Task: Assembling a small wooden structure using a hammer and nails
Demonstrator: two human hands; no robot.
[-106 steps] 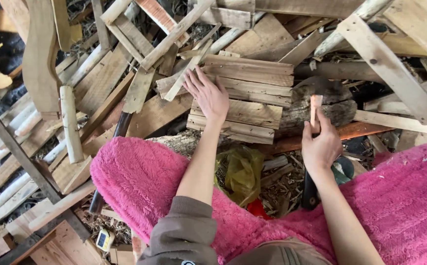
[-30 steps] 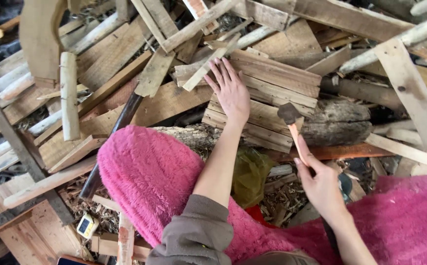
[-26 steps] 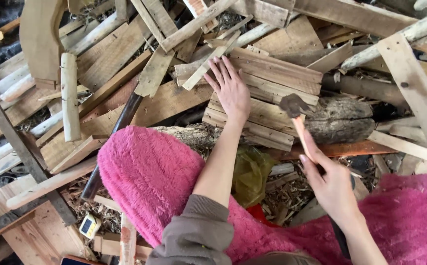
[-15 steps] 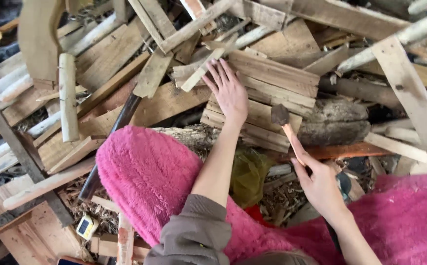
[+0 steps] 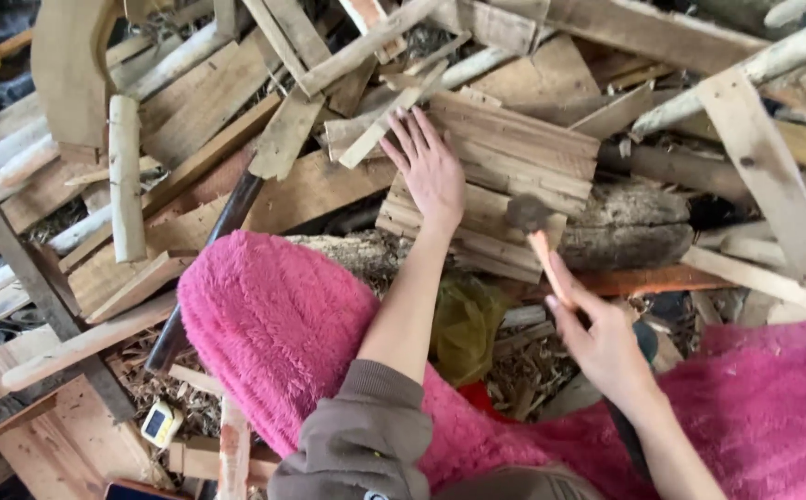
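1. Left hand [image 5: 432, 167] lies flat, fingers spread, palm down on the slatted wooden panel [image 5: 505, 176], which rests across the log [image 5: 625, 227].
2. Right hand [image 5: 602, 338] is wrapped round the orange handle of a small hatchet [image 5: 537, 236]; the fingers curl shut, though the handle's lower end is lost inside the grip.
3. The hatchet's dark head sits blurred against the panel's lower edge, just right of the left wrist; whether it touches the wood, I cannot tell.
4. Pink fleecy trousers [image 5: 273, 324] cover both knees and hide the log's near end.
5. A yellow-green bag [image 5: 463, 324] shows between the knees, half hidden behind the left forearm.
6. Scrap boards [image 5: 199, 102] are heaped all round, many cut off by the frame.
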